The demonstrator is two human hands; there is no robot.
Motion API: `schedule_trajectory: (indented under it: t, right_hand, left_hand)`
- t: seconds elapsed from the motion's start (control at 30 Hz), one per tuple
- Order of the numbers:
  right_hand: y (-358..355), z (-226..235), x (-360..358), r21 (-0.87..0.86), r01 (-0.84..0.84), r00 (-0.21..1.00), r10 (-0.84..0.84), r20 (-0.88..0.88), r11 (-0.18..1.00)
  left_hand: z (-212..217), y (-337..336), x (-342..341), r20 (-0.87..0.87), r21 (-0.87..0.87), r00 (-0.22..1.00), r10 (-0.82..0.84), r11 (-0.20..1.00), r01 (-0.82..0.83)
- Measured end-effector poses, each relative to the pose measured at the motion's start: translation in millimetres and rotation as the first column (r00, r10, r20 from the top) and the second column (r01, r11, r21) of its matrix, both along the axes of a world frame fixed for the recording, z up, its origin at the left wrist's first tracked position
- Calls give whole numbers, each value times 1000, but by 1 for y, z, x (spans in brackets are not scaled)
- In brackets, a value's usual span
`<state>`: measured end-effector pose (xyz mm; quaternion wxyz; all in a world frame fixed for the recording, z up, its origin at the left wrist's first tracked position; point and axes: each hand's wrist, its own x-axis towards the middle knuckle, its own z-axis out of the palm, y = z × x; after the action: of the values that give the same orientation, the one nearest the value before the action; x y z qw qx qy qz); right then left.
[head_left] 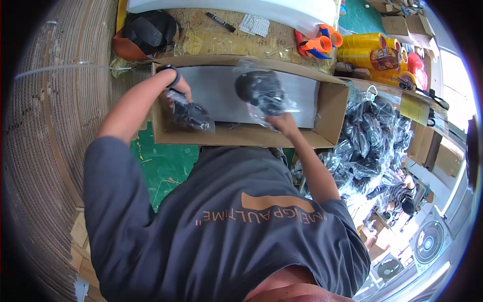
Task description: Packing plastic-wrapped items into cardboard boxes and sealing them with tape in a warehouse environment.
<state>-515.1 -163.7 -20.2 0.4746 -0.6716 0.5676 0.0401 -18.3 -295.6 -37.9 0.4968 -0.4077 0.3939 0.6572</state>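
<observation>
An open cardboard box (332, 108) with a grey liner lies in front of me. My left hand (173, 93), with a black band on the wrist, reaches over the box's left end and grips a black item in a clear plastic bag (191, 116) near the front wall. My right hand (283, 123) comes over the front wall at the middle and holds a second bagged black item (259, 89) above the liner. My grey shirt fills the lower part of the view.
A heap of bagged black items (370, 133) lies right of the box. Behind it are yellow tape rolls (370, 53), orange tape dispensers (317, 44), a black marker (220, 21) and a white foam roll (226, 7). Corrugated cardboard sheets (50, 126) stack at the left.
</observation>
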Motion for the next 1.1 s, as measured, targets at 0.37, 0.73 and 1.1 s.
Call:
schedule_trajectory:
  t: [0.37, 0.73, 1.1]
  right_hand:
    - [26, -131, 210, -93, -191, 981, 186, -56, 977]
    - [-25, 107, -135, -581, 697, 679, -647, 346, 420]
    - [-38, 59, -560, -602, -105, 458, -499, -736, 791]
  left_hand:
    - [-239, 39, 77, 110, -978, 737, 667, 205, -40]
    - [-17, 176, -94, -281, -918, 868, 410, -378, -119]
    - [103, 101, -467, -758, -649, 652, 13, -116, -752]
